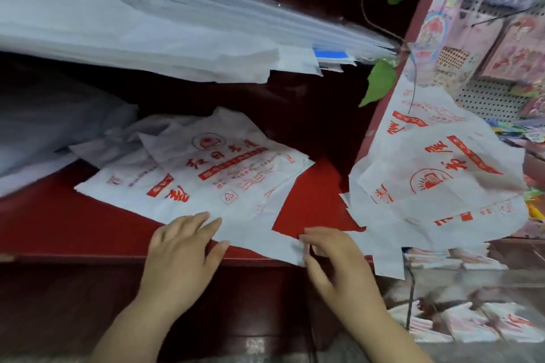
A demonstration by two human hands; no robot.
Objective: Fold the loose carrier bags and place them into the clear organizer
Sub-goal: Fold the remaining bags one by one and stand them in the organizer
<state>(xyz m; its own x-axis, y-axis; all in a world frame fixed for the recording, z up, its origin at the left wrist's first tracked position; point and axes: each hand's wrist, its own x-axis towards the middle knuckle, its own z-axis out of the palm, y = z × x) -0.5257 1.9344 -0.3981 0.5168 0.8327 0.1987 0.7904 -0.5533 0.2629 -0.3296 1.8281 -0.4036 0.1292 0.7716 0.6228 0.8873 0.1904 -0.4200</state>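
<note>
A white carrier bag (224,183) with red print lies flat on the red shelf (312,200), on top of other loose bags (124,138). My left hand (182,247) rests flat on its near edge, fingers spread. My right hand (330,256) pinches the bag's near right corner at the shelf's front edge. More printed bags (436,180) hang in a loose bunch to the right. The clear organizer (188,18) above holds several folded white bags.
Green leaves (380,82) on a thin stem hang by the shelf's right post. A pegboard (489,97) with pink packets stands at the right. Below right, a glass counter (472,312) holds more packets. A grey-white bundle (50,124) fills the shelf's left.
</note>
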